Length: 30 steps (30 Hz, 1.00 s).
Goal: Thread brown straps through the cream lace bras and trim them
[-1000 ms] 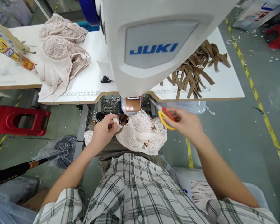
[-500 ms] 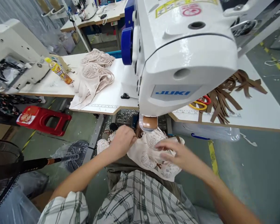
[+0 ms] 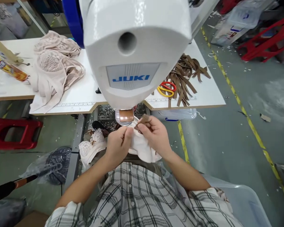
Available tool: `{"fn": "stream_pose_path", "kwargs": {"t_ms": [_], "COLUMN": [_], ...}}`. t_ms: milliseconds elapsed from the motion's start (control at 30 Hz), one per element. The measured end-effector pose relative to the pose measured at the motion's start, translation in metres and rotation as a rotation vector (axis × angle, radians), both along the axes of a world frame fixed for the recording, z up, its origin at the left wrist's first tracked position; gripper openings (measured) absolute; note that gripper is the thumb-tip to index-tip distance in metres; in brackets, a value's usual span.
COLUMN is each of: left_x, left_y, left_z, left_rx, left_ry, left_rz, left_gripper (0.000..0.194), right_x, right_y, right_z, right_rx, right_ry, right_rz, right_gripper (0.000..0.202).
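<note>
Just below the sewing machine's head [image 3: 130, 72], a pale pink lace bra [image 3: 142, 148] hangs over my lap. My left hand [image 3: 117, 143] is closed on the bra's edge, thumb up, close to the needle area. Between the thumb and fingers of my right hand [image 3: 157, 137] is a short brown fabric strip [image 3: 144, 119], held against the bra's edge. My fingers hide the spot where strip and bra meet. Another lace bra part [image 3: 92, 148] lies to the left of my left hand; whether it joins the held bra cannot be seen.
Pale bras [image 3: 54, 69] are heaped on the left of the white table [image 3: 85, 97], near a drink bottle [image 3: 11, 69]. At right lie brown strips [image 3: 182, 82] and red-and-yellow scissors [image 3: 167, 89]. A red stool [image 3: 16, 134] stands left, a clear plastic bin [image 3: 241, 195] at lower right.
My right hand has gone from loosely open over the bra to pinching a brown strip. Both hands are now close together under the machine head. The view has turned right and nearer.
</note>
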<state>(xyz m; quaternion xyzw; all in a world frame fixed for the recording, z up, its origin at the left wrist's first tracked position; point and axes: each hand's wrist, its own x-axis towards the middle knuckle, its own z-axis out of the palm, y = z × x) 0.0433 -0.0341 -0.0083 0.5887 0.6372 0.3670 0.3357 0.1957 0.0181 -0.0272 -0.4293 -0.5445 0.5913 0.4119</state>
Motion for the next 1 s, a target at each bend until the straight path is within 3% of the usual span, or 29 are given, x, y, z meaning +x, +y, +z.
{"fn": "stream_pose_path", "kwargs": {"t_ms": [67,233,400,700,1000], "left_x": [-0.008,-0.025,-0.029,-0.033,-0.033], "left_y": [0.003,0.014,0.023,0.030,0.029], "left_z": [0.000,-0.006,-0.010,-0.008,-0.009], "left_rx": [0.059,0.192,0.219,0.205,0.299], "left_ry": [0.130,0.461,0.538,0.545,0.632], "left_rz": [0.033,-0.012,0.018,0.014,-0.013], "left_gripper": [0.027,0.032,0.033,0.032,0.033], "right_x": [-0.002,-0.010,-0.019,-0.027,-0.027], "right_y": [0.022,0.068,0.091,0.111,0.111], "right_z": [0.005,0.003,0.003,-0.002,0.000], "right_rx": [0.098,0.256,0.280,0.377,0.337], "right_ry": [-0.088,-0.281,-0.309,-0.405,-0.383], "right_rz": [-0.019,0.023,0.075,0.091,0.134], "right_gripper": [0.018,0.016,0.008,0.014,0.012]}}
